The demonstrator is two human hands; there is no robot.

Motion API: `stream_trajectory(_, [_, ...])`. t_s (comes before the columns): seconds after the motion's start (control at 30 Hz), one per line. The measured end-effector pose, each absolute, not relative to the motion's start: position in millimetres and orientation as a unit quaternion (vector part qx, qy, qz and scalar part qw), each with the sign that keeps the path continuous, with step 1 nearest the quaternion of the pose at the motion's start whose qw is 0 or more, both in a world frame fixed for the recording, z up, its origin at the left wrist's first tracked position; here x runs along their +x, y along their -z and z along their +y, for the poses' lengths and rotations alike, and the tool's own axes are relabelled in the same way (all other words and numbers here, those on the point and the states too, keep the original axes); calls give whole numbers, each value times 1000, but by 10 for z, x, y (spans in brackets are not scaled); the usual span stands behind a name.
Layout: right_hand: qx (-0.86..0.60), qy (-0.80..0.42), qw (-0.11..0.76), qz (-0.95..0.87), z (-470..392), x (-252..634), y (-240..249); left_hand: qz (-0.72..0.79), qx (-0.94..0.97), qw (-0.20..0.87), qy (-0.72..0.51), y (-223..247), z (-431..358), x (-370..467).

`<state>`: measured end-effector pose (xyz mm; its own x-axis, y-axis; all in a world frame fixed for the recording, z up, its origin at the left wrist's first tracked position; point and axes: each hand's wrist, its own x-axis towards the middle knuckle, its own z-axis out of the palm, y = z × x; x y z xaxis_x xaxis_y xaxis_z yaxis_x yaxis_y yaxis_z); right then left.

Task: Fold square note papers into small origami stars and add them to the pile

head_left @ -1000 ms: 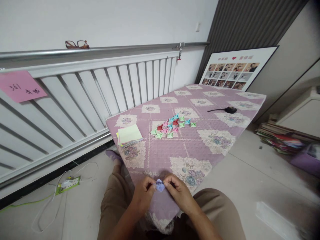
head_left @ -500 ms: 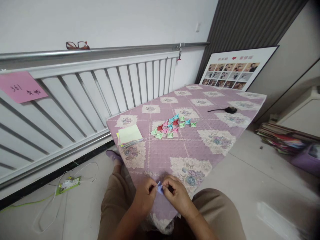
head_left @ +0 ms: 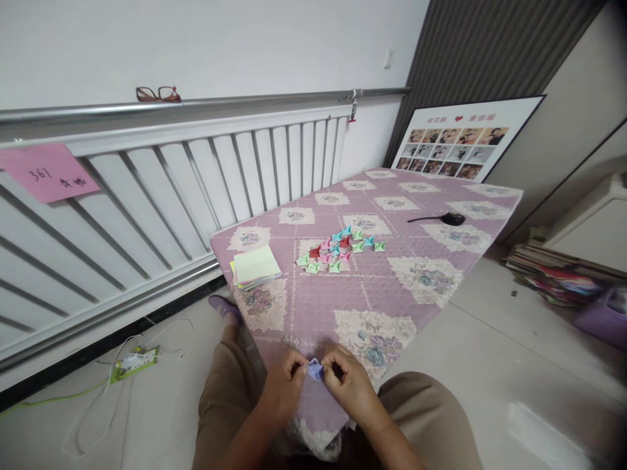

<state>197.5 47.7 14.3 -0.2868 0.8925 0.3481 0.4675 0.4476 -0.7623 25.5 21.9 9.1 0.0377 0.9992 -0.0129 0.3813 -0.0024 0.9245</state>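
Between my two hands is a small folded piece of blue-violet paper [head_left: 315,370], near the close corner of the table. My left hand [head_left: 289,378] pinches its left side, and my right hand [head_left: 345,378] pinches its right side. Further up the purple flowered tablecloth [head_left: 328,307] lie several small folded paper pieces [head_left: 335,250] in green, pink, red and blue, grouped in slanting rows. To their left sits a stack of square paper sheets [head_left: 257,266] with a pale yellow-green one on top.
A black ladle-like object [head_left: 451,219] lies at the table's right. Behind are a white radiator [head_left: 274,163], a pipe with glasses [head_left: 158,94] on it, and a photo board [head_left: 450,140]. A power strip [head_left: 134,363] is on the floor at left.
The blue-violet paper looks slightly wider and more opened between my fingers. My right hand has shifted a little to the right. The camera view has moved slightly.
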Motion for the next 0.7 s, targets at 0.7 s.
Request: stream_trajectory(0.7, [-494, -160, 399, -756, 448, 1939, -26, 639, 678, 208, -299, -130, 204, 58])
